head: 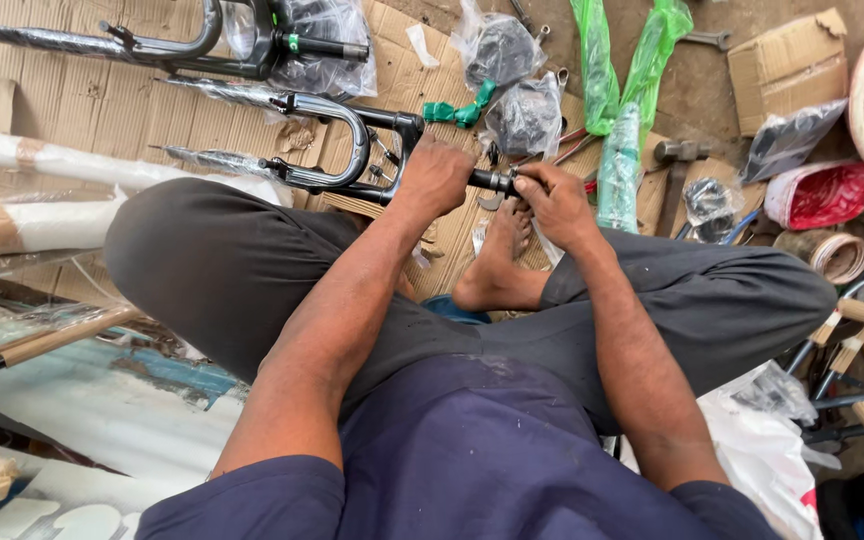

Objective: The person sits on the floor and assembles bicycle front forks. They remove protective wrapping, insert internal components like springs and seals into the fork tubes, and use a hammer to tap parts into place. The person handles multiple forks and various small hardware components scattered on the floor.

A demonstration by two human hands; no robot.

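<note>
The left hand is gripping the bike fork near its crown. The right hand is pinching its black tube. It looks heavy, stiff and hard.

Person seated cross-legged on flattened cardboard. Left hand closed over the crown end of a black bicycle fork, whose plastic-wrapped legs point left. Right hand grips the fork's dark steerer tube, fingertips at its end; a small fitting there possibly, too small to confirm. A second fork lies beyond. Green plastic bags and a hammer lie right of the hands.
</note>
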